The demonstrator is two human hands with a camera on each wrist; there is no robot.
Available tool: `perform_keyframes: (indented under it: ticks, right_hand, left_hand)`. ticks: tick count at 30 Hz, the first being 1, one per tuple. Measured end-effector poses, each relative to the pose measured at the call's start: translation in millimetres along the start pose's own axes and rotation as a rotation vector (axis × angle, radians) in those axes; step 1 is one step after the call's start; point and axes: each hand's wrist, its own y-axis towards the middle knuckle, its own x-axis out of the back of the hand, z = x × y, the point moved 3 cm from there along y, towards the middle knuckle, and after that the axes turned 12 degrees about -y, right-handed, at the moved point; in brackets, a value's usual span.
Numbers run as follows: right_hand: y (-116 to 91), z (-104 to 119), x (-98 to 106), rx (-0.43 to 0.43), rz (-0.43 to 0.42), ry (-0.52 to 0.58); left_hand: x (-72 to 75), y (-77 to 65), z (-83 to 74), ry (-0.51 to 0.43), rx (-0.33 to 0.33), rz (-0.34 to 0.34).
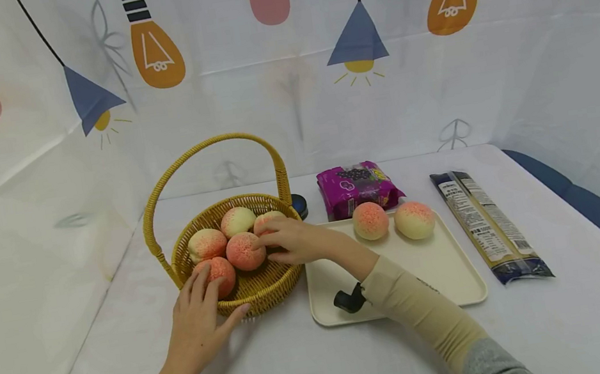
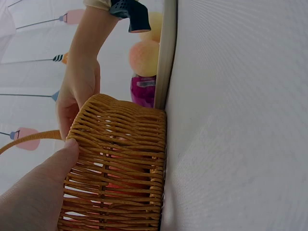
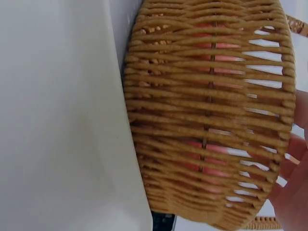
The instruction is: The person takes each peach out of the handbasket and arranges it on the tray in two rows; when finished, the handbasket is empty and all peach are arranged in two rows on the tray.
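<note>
A yellow wicker basket (image 1: pixel 275 291) with a tall arched handle holds several pink-and-cream peaches. My left hand (image 1: pixel 198 325) is at its near left side, fingertips resting on the front peach (image 1: pixel 219 275). The left thumb stretches apart from the fingers, along the basket's rim in the left wrist view. From the right, my right hand (image 1: pixel 297 240) reaches over the rim. Its loosely bent fingers lie by the middle peach (image 1: pixel 244 252) and partly cover the back right peach (image 1: pixel 268 219). In the right wrist view, the woven wall (image 3: pixel 207 110) hides most of the fingers.
Right of the basket lies a cream tray (image 1: pixel 435 270), with two peaches (image 1: pixel 370 221) near its far edge. Behind it sits a purple grape-printed packet (image 1: pixel 358 188). A long flat package (image 1: pixel 488 223) lies farther right. A dark round object (image 1: pixel 299 205) is behind the basket.
</note>
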Motion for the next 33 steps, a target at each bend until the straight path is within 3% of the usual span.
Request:
perform_keyframes:
  ticks: [10,18,26,33]
  right_hand:
    - [20,12,-10,-0.036,0.140,-0.069]
    - [32,14,-18,0.015,0.123,-0.153]
    - [39,12,-31,-0.033,0.249,-0.164]
    - [45,11,-38,-0.022,0.248,-0.149]
  left_hand:
    - [-0.7,0.1,0.2,-0.009,0.028,0.031]
    - [0.1,-0.8,-0.8,0.001,0.007,0.005]
    - [-0.5,-1.0,-0.1,-0.005,0.012,0.012]
    - [-1.3,-0.4,0.5,-0.002,-0.001,0.002]
